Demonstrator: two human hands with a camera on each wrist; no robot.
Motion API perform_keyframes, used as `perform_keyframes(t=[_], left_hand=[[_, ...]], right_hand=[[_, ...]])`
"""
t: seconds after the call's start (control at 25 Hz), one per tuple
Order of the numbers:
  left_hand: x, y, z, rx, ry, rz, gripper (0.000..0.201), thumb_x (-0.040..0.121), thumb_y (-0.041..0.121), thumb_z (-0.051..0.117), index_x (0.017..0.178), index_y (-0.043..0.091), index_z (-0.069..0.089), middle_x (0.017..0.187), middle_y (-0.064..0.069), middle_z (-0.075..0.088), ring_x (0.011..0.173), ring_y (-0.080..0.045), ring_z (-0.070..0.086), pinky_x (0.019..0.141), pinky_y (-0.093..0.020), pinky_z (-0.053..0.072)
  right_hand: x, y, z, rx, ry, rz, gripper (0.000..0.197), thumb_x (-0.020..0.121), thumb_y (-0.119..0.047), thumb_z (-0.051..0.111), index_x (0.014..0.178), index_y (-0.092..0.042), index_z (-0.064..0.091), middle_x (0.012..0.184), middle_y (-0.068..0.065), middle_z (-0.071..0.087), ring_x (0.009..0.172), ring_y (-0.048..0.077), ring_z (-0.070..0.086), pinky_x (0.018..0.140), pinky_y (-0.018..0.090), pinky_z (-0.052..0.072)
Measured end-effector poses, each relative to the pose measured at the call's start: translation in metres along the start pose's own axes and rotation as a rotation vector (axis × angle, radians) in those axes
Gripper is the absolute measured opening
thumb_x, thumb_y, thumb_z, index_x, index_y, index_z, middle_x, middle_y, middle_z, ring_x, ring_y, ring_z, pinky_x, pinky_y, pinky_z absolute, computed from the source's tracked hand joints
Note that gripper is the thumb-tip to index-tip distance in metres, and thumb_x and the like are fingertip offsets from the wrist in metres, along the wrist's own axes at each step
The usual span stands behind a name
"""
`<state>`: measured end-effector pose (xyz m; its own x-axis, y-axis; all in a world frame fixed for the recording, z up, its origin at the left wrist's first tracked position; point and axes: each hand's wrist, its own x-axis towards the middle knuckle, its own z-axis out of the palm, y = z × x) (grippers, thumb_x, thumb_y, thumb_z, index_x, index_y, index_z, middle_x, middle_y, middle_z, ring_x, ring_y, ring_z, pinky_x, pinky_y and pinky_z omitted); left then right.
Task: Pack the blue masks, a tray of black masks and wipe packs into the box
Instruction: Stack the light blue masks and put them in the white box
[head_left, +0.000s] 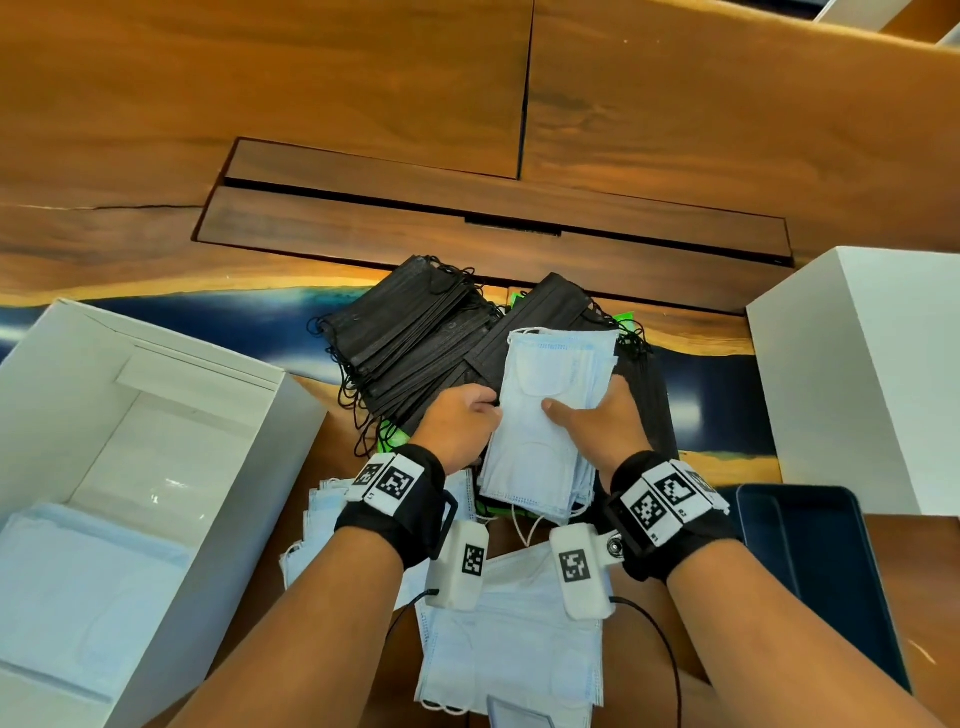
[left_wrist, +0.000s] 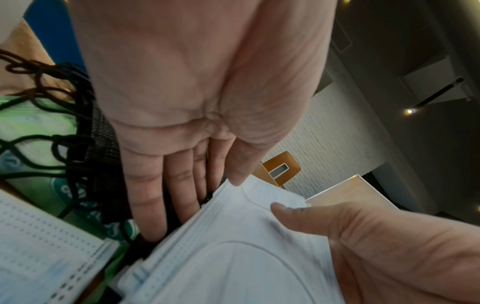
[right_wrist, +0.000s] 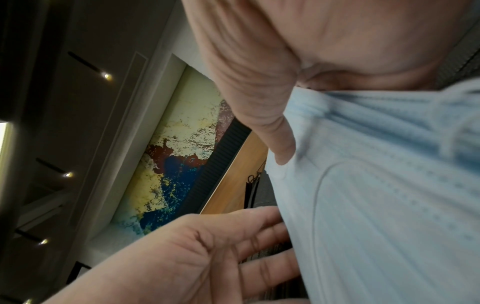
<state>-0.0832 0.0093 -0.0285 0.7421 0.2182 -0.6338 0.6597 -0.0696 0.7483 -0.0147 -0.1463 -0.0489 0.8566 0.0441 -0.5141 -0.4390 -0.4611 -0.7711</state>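
Note:
Both hands hold one stack of blue masks (head_left: 545, 415) (left_wrist: 233, 257) (right_wrist: 389, 195) above the black masks (head_left: 410, 348). My left hand (head_left: 488, 413) (left_wrist: 197, 185) grips its left edge, with the thumb on top and straight fingers running under it. My right hand (head_left: 566, 415) (right_wrist: 283, 148) grips the right edge with its thumb on top; its fingers are hidden beneath. The open white box (head_left: 218, 467) stands at the left with blue masks (head_left: 78, 582) in its near end. Green wipe packs (head_left: 387, 434) (left_wrist: 31, 127) peek out under the black masks.
More loose blue masks (head_left: 509, 639) lie on the table between my forearms. An empty dark tray (head_left: 815, 571) sits at the near right, and the white box lid (head_left: 857, 374) stands behind it. Black ear loops (left_wrist: 64, 148) trail over the wipe packs.

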Motion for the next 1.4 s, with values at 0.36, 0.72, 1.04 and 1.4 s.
perform_keyframes(t=[0.36, 0.72, 1.04, 1.4], left_hand=[[-0.006, -0.001, -0.003, 0.056, 0.011, 0.048, 0.032, 0.097, 0.028, 0.057, 0.125, 0.012, 0.061, 0.119, -0.003, 0.064, 0.104, -0.021, 0.065, 0.086, -0.040, 0.054], [-0.042, 0.023, -0.012, -0.411, -0.095, 0.214, 0.039, 0.095, 0.041, 0.058, 0.127, 0.020, 0.058, 0.123, -0.003, 0.068, 0.111, -0.022, 0.066, 0.099, -0.047, 0.051], [-0.089, 0.002, -0.079, -0.799, 0.154, 0.189, 0.034, 0.089, 0.018, 0.069, 0.122, 0.007, 0.065, 0.113, -0.012, 0.072, 0.103, -0.032, 0.070, 0.093, -0.051, 0.054], [-0.140, -0.038, -0.170, -0.719, 0.588, 0.203, 0.034, 0.084, 0.003, 0.067, 0.117, 0.010, 0.064, 0.113, -0.010, 0.071, 0.101, -0.030, 0.069, 0.081, -0.044, 0.058]], right_hand=[[-0.020, -0.017, -0.026, -0.067, -0.099, 0.001, 0.016, 0.081, -0.014, 0.077, 0.093, -0.021, 0.069, 0.104, 0.006, 0.072, 0.096, 0.026, 0.069, 0.090, 0.046, 0.055], [-0.070, -0.072, -0.010, 0.212, -0.593, -0.106, 0.041, 0.086, -0.002, 0.067, 0.126, -0.010, 0.060, 0.117, 0.011, 0.070, 0.106, 0.026, 0.068, 0.090, 0.039, 0.056], [-0.107, -0.096, 0.052, 0.218, -0.772, -0.156, 0.042, 0.091, -0.012, 0.063, 0.131, -0.008, 0.054, 0.125, 0.013, 0.066, 0.112, 0.027, 0.065, 0.094, 0.041, 0.055], [-0.149, -0.119, 0.124, -0.032, -0.916, -0.301, 0.024, 0.090, -0.003, 0.064, 0.112, -0.012, 0.063, 0.113, 0.007, 0.071, 0.097, 0.021, 0.070, 0.078, 0.030, 0.059]])
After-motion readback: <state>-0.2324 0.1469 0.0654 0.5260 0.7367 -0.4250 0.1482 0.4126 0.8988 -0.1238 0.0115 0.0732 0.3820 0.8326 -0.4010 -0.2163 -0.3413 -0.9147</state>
